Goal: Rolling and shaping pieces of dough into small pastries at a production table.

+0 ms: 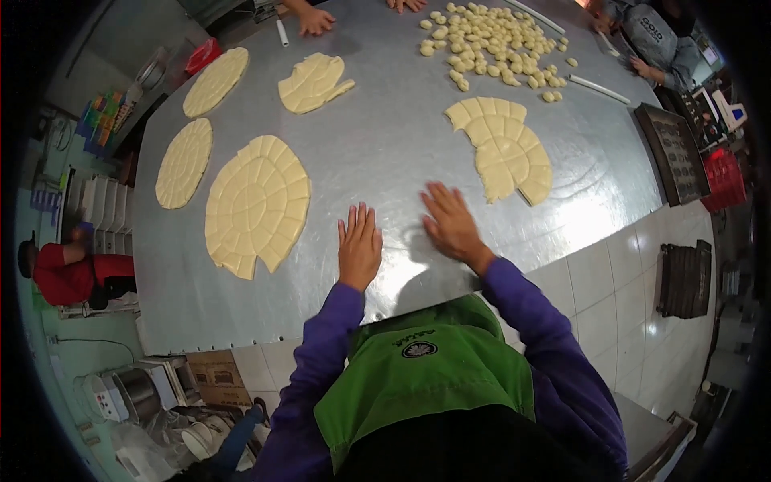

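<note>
My left hand (361, 247) rests palm down on the metal table (385, 145), fingers stretched out and lying flat. Slightly blurred, my right hand (451, 223) is palm down over the table with its fingers apart. Whether anything lies under either palm is hidden. Left of my left hand is a large round sheet of dough (259, 205), scored into pieces, with a gap at its near edge. A partly used dough sheet (510, 149), also scored, lies beyond my right hand to the right.
Two scored dough rounds (185, 163) and a broken sheet (312, 83) lie farther left. Several dough balls (490, 44) are heaped at the far side. White rods (599, 88) and a dark tray (673, 153) sit at the right. Other people's hands (316, 21) are across the table.
</note>
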### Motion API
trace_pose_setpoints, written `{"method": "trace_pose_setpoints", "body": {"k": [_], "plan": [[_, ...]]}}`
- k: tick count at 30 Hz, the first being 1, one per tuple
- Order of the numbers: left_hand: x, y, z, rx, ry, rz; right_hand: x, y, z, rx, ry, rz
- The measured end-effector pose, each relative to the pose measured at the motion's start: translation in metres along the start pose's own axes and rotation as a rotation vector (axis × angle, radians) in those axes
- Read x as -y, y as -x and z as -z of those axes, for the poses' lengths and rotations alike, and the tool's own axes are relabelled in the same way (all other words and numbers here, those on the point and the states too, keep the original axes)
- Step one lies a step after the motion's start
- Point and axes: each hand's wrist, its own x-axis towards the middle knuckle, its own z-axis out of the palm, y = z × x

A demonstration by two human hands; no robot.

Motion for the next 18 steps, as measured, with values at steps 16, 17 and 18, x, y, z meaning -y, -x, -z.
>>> {"method": "trace_pose_setpoints", "body": {"k": [16, 17, 18], "plan": [[-0.082, 0.012, 0.025, 0.071, 0.573, -0.261, 0.045, 0.039, 0.038, 0.451, -2.358, -0.946], [-0.093, 0.001, 0.029, 0.013, 0.534, -0.285, 0.029, 0.035, 0.031, 0.45, -2.353, -0.939], [-0.099, -0.006, 0.032, -0.048, 0.496, -0.308, 0.006, 0.031, 0.023, 0.312, -2.486, -0.848]]}}
